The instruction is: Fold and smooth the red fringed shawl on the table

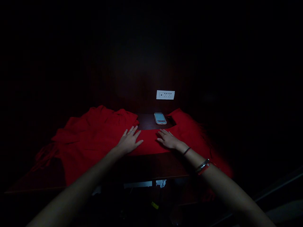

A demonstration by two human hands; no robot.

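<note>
A red cloth point(151, 140) with fringed ends lies over a dark wooden tabletop point(146, 164). My left hand point(129, 140) rests palm down on the cloth with its fingers spread, left of the middle. Over to the right, my right hand point(167, 138) also lies flat on it, fingers stretched out. Between them the fabric forms a smooth, narrow band. On the left side the cloth is bunched in folds, and on the right it fans out and hangs toward the front edge. Neither hand grips anything.
Behind the band of cloth a phone point(160, 118) lies on the table. A white socket plate point(165, 95) is fixed to the dark wall above it. Below the table edge, a small yellow object point(154, 205) shows in the shadow. The surroundings are very dark.
</note>
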